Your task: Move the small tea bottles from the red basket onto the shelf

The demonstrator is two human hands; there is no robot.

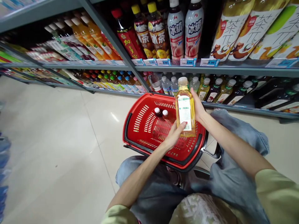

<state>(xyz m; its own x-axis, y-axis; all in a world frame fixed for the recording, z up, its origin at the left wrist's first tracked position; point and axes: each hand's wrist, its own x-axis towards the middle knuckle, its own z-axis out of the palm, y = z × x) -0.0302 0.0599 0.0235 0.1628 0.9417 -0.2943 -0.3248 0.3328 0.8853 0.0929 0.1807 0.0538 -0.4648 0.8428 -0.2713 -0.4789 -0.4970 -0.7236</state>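
Note:
A clear bottle of yellow drink (184, 109) with a white cap and a white printed label is held nearly upright over the right part of a red shopping basket (140, 141). My left hand (174, 134) grips its lower left side, the thumb on the label's bottom edge. Around its right side is my right hand (198, 107), whose fingers are partly hidden behind the bottle. Inside the basket stand two small bottles with white caps, a dark one (158, 112) and a reddish one (166, 115).
Drink shelves (163, 69) run along the far side, with price tags (188, 62) on the edge. Several white-capped bottles (213, 90) fill the low shelf behind the basket. A black basket handle (216, 153) sticks out near my right knee. Pale floor tiles (70, 149) spread to the left.

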